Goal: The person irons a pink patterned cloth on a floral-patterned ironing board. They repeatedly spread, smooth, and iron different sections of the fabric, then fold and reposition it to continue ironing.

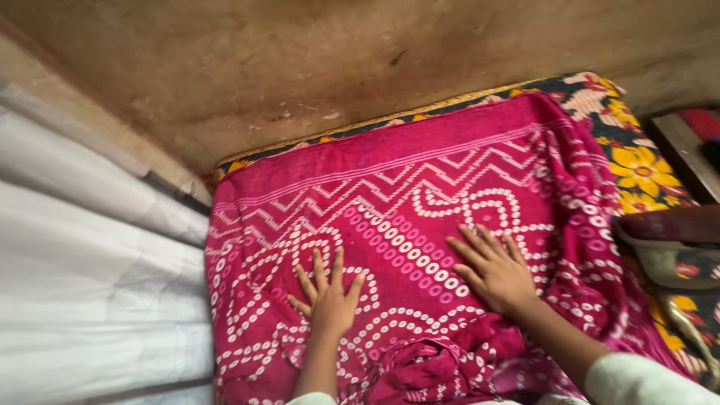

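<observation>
A pink cloth (420, 202) with white dotted and zigzag patterning is spread across most of a mat (637, 165), whose yellow-flowered dark print is seen along the far edge and on the right side. The left hand (328, 296) is laid flat on the cloth near its lower middle, palm down, fingers spread apart and pointing away from the person; nothing is gripped. The right hand (495, 270) is likewise pressed flat on the cloth, a little further from the person and to the right, fingers apart and angled toward the upper left, with nothing held. Between and below the two hands, the near edge of the cloth is gathered into a bunched heap of folds (442, 367) (just beside the right forearm). A pale sleeve (645, 382) is seen at the right wrist end of the arm.

The mat is set against a stained brown wall (300, 67). To the left, a white sheet (90, 277) is laid alongside the cloth, touching its left edge. At the right edge, a dark rounded object (675, 247) rests on the mat; what it is cannot be told, possibly a bowl or bag.
</observation>
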